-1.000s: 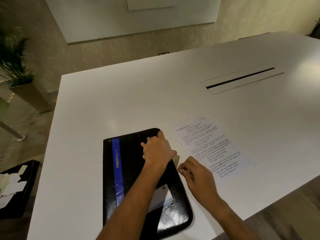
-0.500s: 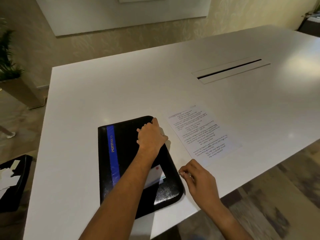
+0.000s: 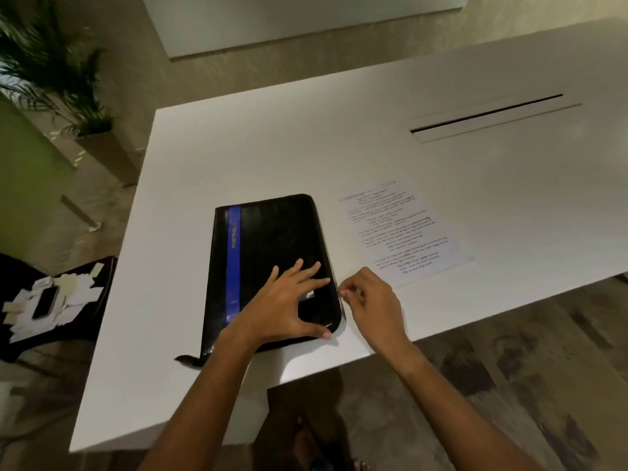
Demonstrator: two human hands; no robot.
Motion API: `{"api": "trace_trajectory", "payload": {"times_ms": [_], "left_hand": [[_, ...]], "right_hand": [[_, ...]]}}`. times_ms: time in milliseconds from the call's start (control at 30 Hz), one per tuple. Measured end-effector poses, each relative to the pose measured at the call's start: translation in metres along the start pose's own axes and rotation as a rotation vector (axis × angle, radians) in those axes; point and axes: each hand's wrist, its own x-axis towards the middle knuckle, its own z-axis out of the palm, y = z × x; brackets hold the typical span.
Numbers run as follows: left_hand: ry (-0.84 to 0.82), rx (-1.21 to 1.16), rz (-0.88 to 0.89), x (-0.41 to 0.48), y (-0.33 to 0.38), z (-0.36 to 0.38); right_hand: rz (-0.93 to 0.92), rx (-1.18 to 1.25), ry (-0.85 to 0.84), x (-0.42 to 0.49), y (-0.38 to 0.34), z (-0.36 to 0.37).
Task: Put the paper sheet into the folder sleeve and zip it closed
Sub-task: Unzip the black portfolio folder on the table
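The paper sheet (image 3: 404,232) lies flat on the white table (image 3: 272,147), just to the right of the black folder (image 3: 272,239). It is not inside yet. The folder looks closed all the way round.

The left hand (image 3: 282,307) lies on the near corner of the folder. Its grip is wide open, with fingers spread flat and the thumb at the near edge. The right hand (image 3: 373,300) has a tight grip: finger and thumb pinch something tiny at the folder's right edge. I think it is the zip pull (image 3: 341,291), but it is too small to be sure.

The corner is round, so the zip could get stuck there if it is pulled too hard. The folder sits close to the table's edge. If the left hand does not press down, a strong pull could slide it off. The right arm is near the paper and could knock it crooked.
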Motion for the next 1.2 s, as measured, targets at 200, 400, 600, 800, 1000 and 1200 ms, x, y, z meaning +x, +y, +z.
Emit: {"api": "trace_trajectory", "payload": {"times_ms": [200,400,600,800,1000,1200], "left_hand": [[0.033,0.068,-0.007,-0.013,0.009,0.013],[0.148,0.128,0.015,-0.024,0.01,0.024],[0.369,0.274,0.122,-0.026,0.014,0.03],[0.501,0.286,0.159,-0.032,0.022,0.027],[0.467,0.245,0.114,-0.031,0.034,0.014],[0.471,0.179,0.116,-0.026,0.045,0.001]], "right_hand": [[0.024,0.018,-0.002,-0.011,0.0,0.001],[-0.008,0.024,0.006,-0.035,-0.004,-0.002],[-0.048,0.036,0.076,-0.067,-0.016,0.003],[-0.014,0.116,0.198,-0.085,-0.039,0.011],[0.003,0.169,0.273,-0.102,-0.062,0.03],[-0.008,0.142,0.291,-0.114,-0.082,0.061]]}}
